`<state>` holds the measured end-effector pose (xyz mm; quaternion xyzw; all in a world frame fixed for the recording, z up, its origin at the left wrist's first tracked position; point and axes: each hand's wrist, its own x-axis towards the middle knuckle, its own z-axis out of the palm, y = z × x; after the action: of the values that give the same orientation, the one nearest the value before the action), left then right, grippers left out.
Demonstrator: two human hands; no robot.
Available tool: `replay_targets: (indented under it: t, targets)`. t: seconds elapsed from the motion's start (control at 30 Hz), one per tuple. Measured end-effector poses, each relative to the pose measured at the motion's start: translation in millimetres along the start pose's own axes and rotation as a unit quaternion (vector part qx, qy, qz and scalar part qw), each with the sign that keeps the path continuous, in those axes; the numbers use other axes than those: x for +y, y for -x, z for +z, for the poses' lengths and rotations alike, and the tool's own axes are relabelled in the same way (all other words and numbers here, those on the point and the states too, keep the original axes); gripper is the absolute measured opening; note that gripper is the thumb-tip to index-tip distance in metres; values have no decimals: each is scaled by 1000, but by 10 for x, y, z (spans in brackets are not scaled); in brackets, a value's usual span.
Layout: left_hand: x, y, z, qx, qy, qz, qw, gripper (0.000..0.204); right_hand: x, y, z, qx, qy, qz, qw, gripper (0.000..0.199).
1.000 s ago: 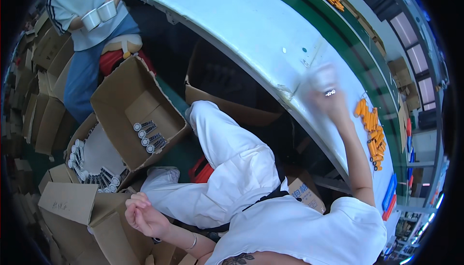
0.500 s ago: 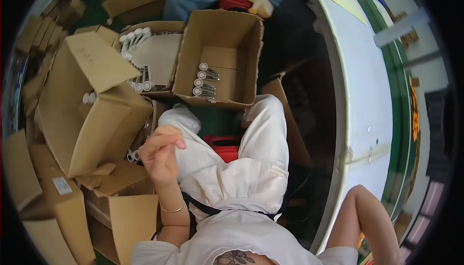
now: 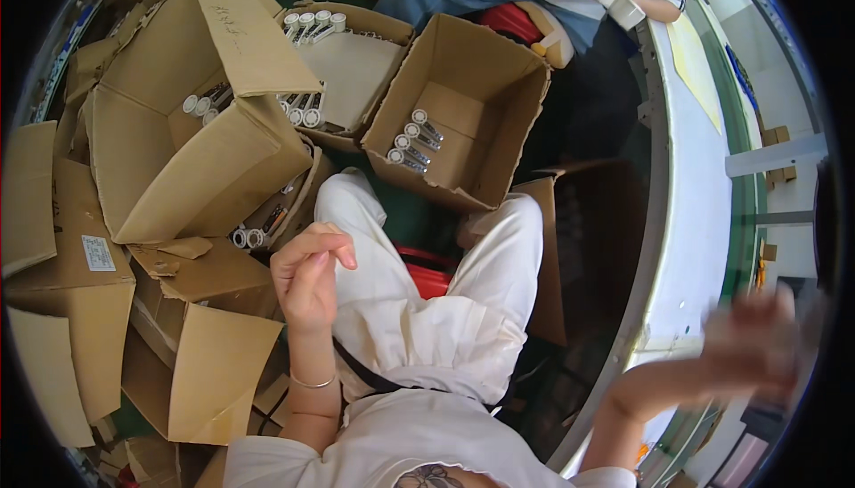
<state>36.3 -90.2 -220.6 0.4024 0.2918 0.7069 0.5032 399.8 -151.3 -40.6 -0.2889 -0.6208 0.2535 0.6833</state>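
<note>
Over my left thigh is my left hand, its fingers curled together and nothing showing in them. My right hand is out to the right beyond the white work surface; motion smears its fingers, and whether it holds a thing is hidden by the blur. In front of my knees stands an open cardboard box with several white round-ended parts with metallic shanks lined up inside. To its left, another carton carries more such parts around a flat cardboard sheet.
A tilted open carton lies at left, with more cartons below it. On the right runs a long white work surface beside a green belt. A red stool shows between my legs. Opposite, another person's hands hold white round pieces.
The view has shifted, bringing the other person's hands into sight. My right forearm has swung outward, its hand now blurred at the right. My left hand stays curled above my thigh.
</note>
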Motion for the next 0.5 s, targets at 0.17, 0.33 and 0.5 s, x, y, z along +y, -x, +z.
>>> replay_targets:
  t: [0.17, 0.33, 0.5]
  targets:
    - [-31, 41, 23, -8, 45, -6, 999, 23, -123, -6, 26, -15, -34, -54, 998, 37]
    - [-63, 35, -49, 19, 86, -41, 995, 22, -229, -13, 333, -182, -172, 30, 968, 35]
    - [-52, -40, 46, -10, 171, -6, 985, 22, 2, 124, 155, 35, 19, 12, 999, 35]
